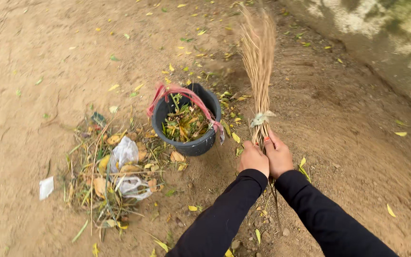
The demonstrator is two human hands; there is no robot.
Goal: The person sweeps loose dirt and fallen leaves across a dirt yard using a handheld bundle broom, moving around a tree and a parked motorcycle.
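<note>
I have both hands wrapped around a stick broom (pixel 259 71), my left hand (pixel 253 159) and my right hand (pixel 278 156) side by side, each grip closed tight on the bundle just below the pale strip of cloth (pixel 261 117) that ties it. The broom's bristles fan up and away from me over the bare dirt ground (pixel 34 57), blurred at their tips. Just to the left of my hands sits a dark round bucket (pixel 188 119) with a pink rope handle (pixel 181 95), holding leaves and twigs. Further left lies a heap of litter (pixel 108 176), grass, yellow leaves and crumpled clear plastic. A rough wall (pixel 381 33) runs along the upper right
</note>
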